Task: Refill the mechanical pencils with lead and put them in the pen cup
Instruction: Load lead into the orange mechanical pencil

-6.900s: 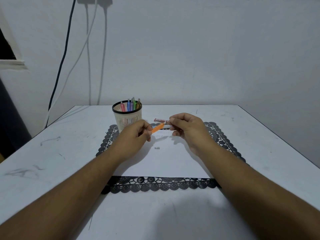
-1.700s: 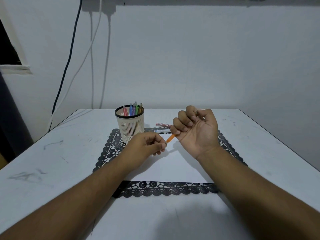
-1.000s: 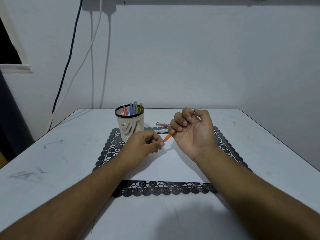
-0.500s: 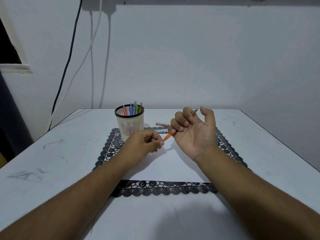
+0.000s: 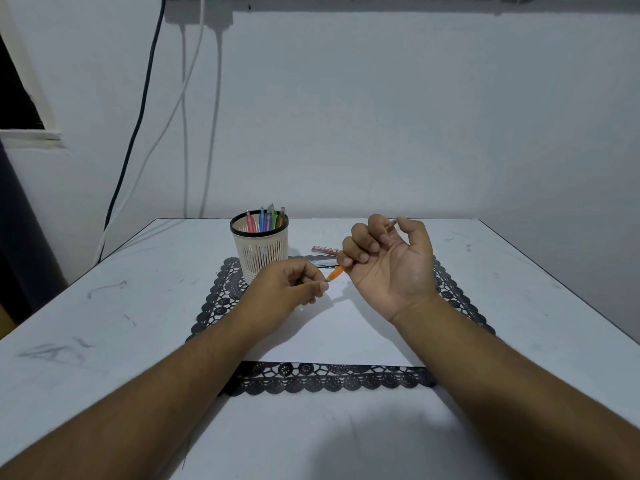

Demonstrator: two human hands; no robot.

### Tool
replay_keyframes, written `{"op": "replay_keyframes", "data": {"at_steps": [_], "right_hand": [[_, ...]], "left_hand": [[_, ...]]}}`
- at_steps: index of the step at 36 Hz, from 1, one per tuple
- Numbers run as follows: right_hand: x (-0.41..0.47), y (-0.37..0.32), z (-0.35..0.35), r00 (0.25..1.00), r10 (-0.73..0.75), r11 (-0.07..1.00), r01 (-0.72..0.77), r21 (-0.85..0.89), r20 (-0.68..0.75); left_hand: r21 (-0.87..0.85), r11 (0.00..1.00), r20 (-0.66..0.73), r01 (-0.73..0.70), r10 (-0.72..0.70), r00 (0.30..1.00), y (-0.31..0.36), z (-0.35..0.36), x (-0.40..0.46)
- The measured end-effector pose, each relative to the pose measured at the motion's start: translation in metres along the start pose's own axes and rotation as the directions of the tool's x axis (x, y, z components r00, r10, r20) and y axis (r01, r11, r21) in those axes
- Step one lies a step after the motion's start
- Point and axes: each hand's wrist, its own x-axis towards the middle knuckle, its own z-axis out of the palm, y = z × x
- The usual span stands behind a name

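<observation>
Standing at the back left of the lace-edged mat (image 5: pixel 221 299), the pen cup (image 5: pixel 260 249) holds several coloured pencils (image 5: pixel 268 218), upright and leaning on its black rim. Just right of the cup, a red lead case (image 5: pixel 325 250) lies on the worktop (image 5: pixel 104 306). The right hand (image 5: pixel 391 265), palm up, has its fingers curled round the orange pencil (image 5: pixel 336 273). The left hand (image 5: pixel 287 296) pinches its fingers together at that pencil's lower tip; whether they hold a lead cannot be told.
</observation>
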Motion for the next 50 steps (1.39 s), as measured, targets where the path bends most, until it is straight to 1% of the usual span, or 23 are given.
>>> {"op": "replay_keyframes", "data": {"at_steps": [3, 7, 11, 15, 20, 25, 30, 33, 37, 50], "right_hand": [[-0.0005, 0.0001, 0.0002, 1.0, 0.008, 1.0, -0.008, 0.025, 0.007], [0.0014, -0.0015, 0.0002, 1.0, 0.012, 0.999, -0.012, -0.039, -0.004], [0.0004, -0.0015, 0.001, 1.0, 0.002, 1.0, -0.002, -0.02, 0.004], [0.0008, -0.0031, 0.001, 1.0, 0.012, 0.998, -0.011, -0.057, 0.022], [0.0007, -0.0016, -0.0009, 0.999, 0.022, 1.0, -0.021, -0.016, 0.026], [0.0018, -0.0036, -0.0012, 0.999, 0.025, 0.998, -0.024, -0.059, 0.025], [0.0008, -0.0033, -0.0002, 1.0, 0.024, 0.999, -0.023, -0.045, 0.011], [0.0011, -0.003, -0.0009, 1.0, 0.02, 0.998, -0.018, -0.063, 0.024], [0.0014, -0.0031, -0.0014, 0.999, 0.02, 0.999, -0.019, -0.036, 0.036], [0.0025, -0.0011, -0.0052, 0.999, 0.04, 0.998, -0.038, -0.04, 0.036]], "left_hand": [[0.0, 1.0, 0.004, 0.002, -0.002, 1.0, -0.0005, -0.0009, 0.0008], [0.012, 1.0, 0.013, 0.007, -0.007, 1.0, -0.0022, -0.0005, 0.0005], [-0.002, 1.0, 0.005, 0.01, -0.01, 1.0, -0.0019, -0.0006, 0.0018], [0.01, 1.0, 0.014, 0.006, -0.006, 1.0, -0.0021, -0.0005, 0.0012], [0.004, 1.0, 0.006, 0.007, -0.007, 1.0, 0.0002, 0.0003, 0.0008], [0.035, 0.999, 0.01, 0.003, -0.004, 1.0, -0.0001, 0.0002, -0.0002], [0.034, 0.999, 0.006, -0.002, 0.002, 1.0, 0.0014, 0.0005, -0.0001], [0.042, 0.999, 0.01, 0.001, -0.001, 1.0, 0.0015, 0.0003, -0.0007], [0.029, 1.0, 0.007, 0.001, -0.001, 1.0, 0.0018, 0.0004, -0.0003], [0.05, 0.999, 0.05, 0.017, -0.02, 0.999, 0.0001, -0.0012, -0.0001]]}}
